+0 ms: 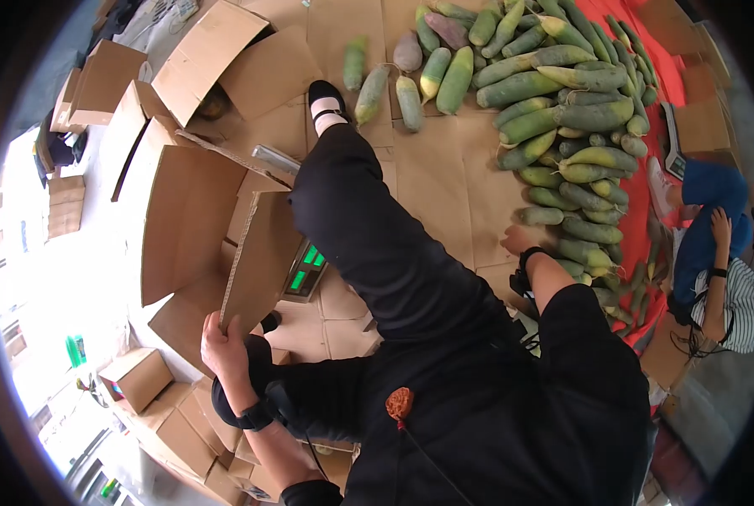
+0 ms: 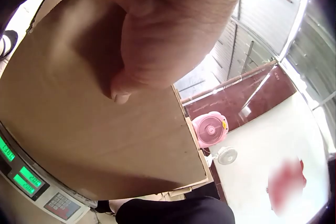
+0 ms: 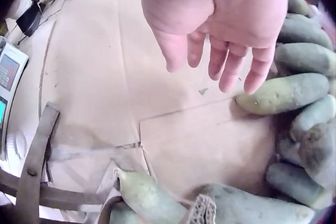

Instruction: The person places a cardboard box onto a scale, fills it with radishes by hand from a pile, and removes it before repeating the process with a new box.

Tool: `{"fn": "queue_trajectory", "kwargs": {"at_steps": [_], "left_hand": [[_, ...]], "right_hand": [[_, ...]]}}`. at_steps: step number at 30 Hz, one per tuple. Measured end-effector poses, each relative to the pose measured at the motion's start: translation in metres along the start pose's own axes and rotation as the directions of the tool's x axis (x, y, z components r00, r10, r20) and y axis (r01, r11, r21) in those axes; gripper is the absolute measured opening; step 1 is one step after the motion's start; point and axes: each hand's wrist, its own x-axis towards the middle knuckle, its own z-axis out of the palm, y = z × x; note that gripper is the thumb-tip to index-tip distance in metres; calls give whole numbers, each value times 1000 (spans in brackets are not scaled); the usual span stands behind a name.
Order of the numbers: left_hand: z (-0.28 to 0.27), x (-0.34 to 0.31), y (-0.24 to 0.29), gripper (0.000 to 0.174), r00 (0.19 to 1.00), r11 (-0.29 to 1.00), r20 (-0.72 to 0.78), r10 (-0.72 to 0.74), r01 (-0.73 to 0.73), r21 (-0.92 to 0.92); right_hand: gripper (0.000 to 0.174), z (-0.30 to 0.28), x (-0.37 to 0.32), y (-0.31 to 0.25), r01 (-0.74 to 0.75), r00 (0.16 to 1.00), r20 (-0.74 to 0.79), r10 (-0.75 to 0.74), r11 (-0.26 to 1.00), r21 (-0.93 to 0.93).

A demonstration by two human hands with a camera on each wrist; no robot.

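My left hand point(image 1: 225, 347) grips the edge of an upright flap point(image 1: 263, 253) on an open cardboard box point(image 1: 183, 223). In the left wrist view the thumb point(image 2: 122, 94) lies against the flap's broad face, and the other fingers are hidden. Beside the box sits a digital scale point(image 2: 62, 206) with lit green displays. My right hand point(image 1: 519, 239) is over the cardboard floor by a large pile of long green radishes point(image 1: 529, 126). Its fingers hang loosely with nothing in them, and one fingertip comes close to a pale-ended radish point(image 3: 286, 94) in the right wrist view.
More radishes lie apart near my shoe point(image 1: 326, 105). A red sheet point(image 1: 651, 202) runs beyond the pile, where another person point(image 1: 727, 278) sits. Cardboard boxes point(image 1: 170, 426) stand at the lower left. Wooden slats point(image 3: 39, 166) and more radishes point(image 3: 149, 198) show low in the right wrist view.
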Motion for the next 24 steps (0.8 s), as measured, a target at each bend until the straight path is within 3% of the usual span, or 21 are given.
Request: {"fn": "queue_trajectory", "kwargs": {"at_steps": [1, 2, 4, 5, 6, 8, 10, 12, 13, 16, 19, 21, 24], "left_hand": [[1, 0, -2, 20, 1000, 1000, -7, -1, 1, -1], [2, 1, -5, 21, 1000, 1000, -13, -2, 2, -1], [8, 0, -14, 21, 1000, 1000, -25, -9, 10, 14], [10, 0, -18, 21, 998, 1000, -65, 18, -17, 23], [10, 0, -16, 21, 993, 999, -106, 43, -40, 32], [7, 1, -12, 20, 996, 1000, -89, 3, -2, 13], [1, 2, -2, 18, 1000, 998, 7, -20, 20, -63], [-2, 3, 4, 17, 1000, 998, 0, -22, 22, -59], [-3, 3, 7, 16, 1000, 998, 3, -8, 9, -59], [-4, 4, 9, 15, 1000, 998, -1, -8, 8, -66], [-5, 3, 15, 13, 999, 996, -47, -17, 13, -87], [-6, 4, 20, 11, 997, 995, -78, -15, 7, -104], [-6, 5, 17, 12, 998, 996, -61, -7, 1, -95]], "right_hand": [[43, -1, 2, 0, 26, 992, -122, -19, 998, 62], [43, -4, 6, 1, 20, 993, -120, -13, 998, 65], [51, -12, 6, -3, 2, 949, -308, 67, 976, 218], [63, -20, 2, 1, 13, 956, -283, 74, 956, 294], [63, -20, 5, 6, 12, 957, -279, 73, 956, 293], [72, -28, 16, 13, -71, 932, -304, 199, 920, 385], [81, -24, 37, 35, -48, 935, -315, 161, 940, 339], [85, -24, 47, 37, -109, 952, -202, 231, 868, 484], [85, -28, 46, 33, -92, 957, -202, 209, 876, 473], [84, -45, 29, 16, -236, 955, 8, 296, 745, 624], [78, -40, 37, 18, -213, 954, -22, 298, 731, 648], [66, -40, 36, 18, -242, 933, 12, 358, 605, 758], [56, -28, 44, 27, -226, 940, 19, 341, 581, 782]]}}
